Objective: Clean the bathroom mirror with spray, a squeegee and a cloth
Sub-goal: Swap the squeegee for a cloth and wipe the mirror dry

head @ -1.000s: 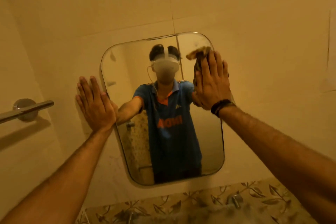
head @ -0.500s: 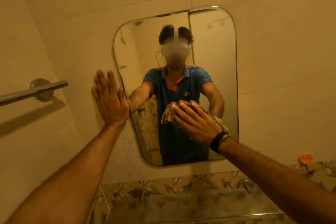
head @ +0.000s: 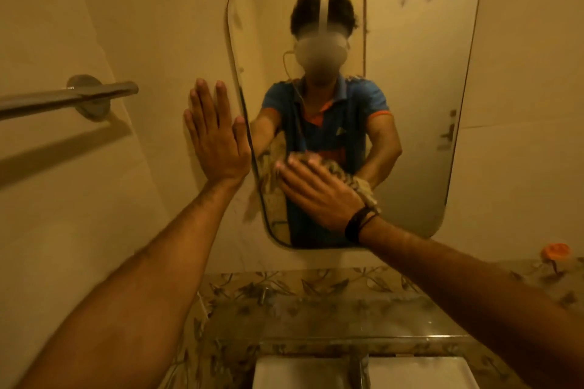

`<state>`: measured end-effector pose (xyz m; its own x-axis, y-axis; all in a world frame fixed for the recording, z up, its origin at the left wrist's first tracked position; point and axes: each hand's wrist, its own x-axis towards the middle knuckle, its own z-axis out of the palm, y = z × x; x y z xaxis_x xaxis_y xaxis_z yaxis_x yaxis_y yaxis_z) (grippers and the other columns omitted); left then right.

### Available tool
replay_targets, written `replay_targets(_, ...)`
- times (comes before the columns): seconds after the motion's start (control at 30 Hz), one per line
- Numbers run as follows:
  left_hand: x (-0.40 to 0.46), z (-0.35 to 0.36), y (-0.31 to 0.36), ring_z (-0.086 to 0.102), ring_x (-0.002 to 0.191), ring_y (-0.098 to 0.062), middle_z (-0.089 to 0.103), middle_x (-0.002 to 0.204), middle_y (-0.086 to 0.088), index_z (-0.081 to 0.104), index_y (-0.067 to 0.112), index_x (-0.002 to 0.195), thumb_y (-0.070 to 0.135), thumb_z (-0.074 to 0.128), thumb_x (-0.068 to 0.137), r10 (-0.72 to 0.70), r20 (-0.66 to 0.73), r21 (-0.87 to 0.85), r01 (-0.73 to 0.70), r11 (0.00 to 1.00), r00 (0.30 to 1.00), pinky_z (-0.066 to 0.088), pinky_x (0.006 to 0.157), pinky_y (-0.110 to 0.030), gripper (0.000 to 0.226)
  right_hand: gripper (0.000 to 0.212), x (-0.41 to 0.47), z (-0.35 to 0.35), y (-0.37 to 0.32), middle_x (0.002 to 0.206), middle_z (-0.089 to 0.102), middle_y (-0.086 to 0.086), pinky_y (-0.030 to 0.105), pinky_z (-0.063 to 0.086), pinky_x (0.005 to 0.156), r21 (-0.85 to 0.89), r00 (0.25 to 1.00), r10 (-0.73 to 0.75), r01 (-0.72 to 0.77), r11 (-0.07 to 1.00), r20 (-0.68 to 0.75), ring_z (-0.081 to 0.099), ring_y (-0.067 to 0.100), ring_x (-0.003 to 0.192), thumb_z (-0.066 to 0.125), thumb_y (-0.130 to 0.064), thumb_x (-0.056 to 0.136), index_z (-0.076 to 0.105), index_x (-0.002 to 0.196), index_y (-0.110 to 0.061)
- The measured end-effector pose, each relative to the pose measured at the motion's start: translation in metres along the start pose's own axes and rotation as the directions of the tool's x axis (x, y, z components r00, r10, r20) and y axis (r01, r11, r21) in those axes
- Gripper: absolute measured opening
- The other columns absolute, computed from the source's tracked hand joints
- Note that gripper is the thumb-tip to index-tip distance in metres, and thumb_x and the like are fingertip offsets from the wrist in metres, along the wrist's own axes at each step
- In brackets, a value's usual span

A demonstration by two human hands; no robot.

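Cloth: crumpled patterned rag [head: 343, 178], pressed flat-fingered by right hand [head: 319, 191] on lower-left glass of rounded wall mirror [head: 417, 104].
Brace: left hand [head: 215, 139], fingers spread, flat on tile.
Technique: firm overlapping strokes toward smudges, seemingly upper left.

Patterned cloth [head: 347, 181] flat on wall mirror [head: 410, 104]

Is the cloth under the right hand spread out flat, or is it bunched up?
Bunched up. The cloth sits as a crumpled wad under the right hand, pressed against the mirror, with folds bulging beyond the fingers.
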<state>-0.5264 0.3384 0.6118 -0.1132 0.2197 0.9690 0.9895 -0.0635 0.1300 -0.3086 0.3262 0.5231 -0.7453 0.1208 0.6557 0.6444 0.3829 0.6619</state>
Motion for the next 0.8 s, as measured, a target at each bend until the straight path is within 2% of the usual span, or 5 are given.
replay_targets(0.1, -0.003, -0.001, -0.005, 0.011, 0.155, -0.03, 0.015, 0.166, -0.016, 0.018, 0.016, 0.16, 0.042, 0.021, 0.105, 0.032, 0.017, 0.011, -0.032, 0.999, 0.999, 0.011, 0.125, -0.05, 0.061, 0.068, -0.028, 0.014, -0.047, 0.161, 0.008, 0.013, 0.048, 0.016, 0.12, -0.015, 0.97, -0.18, 0.185, 0.983, 0.166, 0.012, 0.033, 0.148, 0.041, -0.012, 0.094, 0.01, 0.154, -0.007)
replay_targets(0.27, -0.003, -0.003, -0.006, 0.011, 0.155, -0.031, 0.015, 0.166, -0.016, 0.018, 0.015, 0.159, 0.043, 0.019, 0.105, 0.035, 0.032, 0.028, -0.036, 0.999, 0.999, 0.01, 0.125, -0.049, 0.061, 0.058, -0.005, 0.015, -0.057, 0.161, 0.009, 0.013, 0.047, 0.017, 0.12, 0.026, 0.947, -0.205, 0.205, 0.978, 0.246, 0.013, 0.032, 0.148, 0.015, -0.015, 0.097, 0.004, 0.154, -0.008)
replay_targets(0.37, -0.004, -0.002, -0.007, 0.012, 0.155, -0.031, 0.016, 0.166, -0.017, 0.018, 0.015, 0.159, 0.043, 0.02, 0.105, 0.047, 0.037, 0.029, -0.048, 0.998, 0.998, 0.011, 0.125, -0.05, 0.061, 0.06, 0.001, 0.022, -0.063, 0.161, 0.009, 0.014, 0.047, 0.014, 0.12, 0.034, 0.94, -0.241, 0.24, 0.97, 0.242, 0.01, 0.033, 0.148, 0.023, -0.011, 0.096, 0.006, 0.154, -0.008)
replay_targets(0.6, -0.041, -0.005, -0.017, 0.011, 0.155, -0.031, 0.015, 0.166, -0.016, 0.015, 0.018, 0.16, 0.04, 0.03, 0.107, 0.035, 0.135, -0.034, -0.031, 0.999, 0.99, 0.011, 0.125, -0.051, 0.06, 0.05, -0.025, 0.026, -0.076, 0.153, 0.037, 0.01, 0.045, 0.024, 0.118, 0.151, 0.743, -0.566, 0.552, 0.82, 0.359, 0.031, 0.031, 0.142, 0.055, -0.008, 0.091, 0.046, 0.14, -0.011)
replay_targets(0.8, -0.131, -0.01, -0.023, 0.005, 0.156, -0.029, 0.008, 0.168, -0.015, 0.013, 0.02, 0.161, 0.034, 0.039, 0.105, 0.009, 0.302, -0.091, 0.02, 0.996, 0.953, 0.009, 0.126, -0.048, 0.064, 0.04, -0.098, -0.01, -0.073, 0.136, 0.058, 0.005, 0.045, 0.043, 0.101, 0.202, 0.811, -0.288, 0.212, 0.956, 0.509, 0.058, 0.028, 0.119, 0.041, -0.016, 0.091, 0.065, 0.124, -0.015)
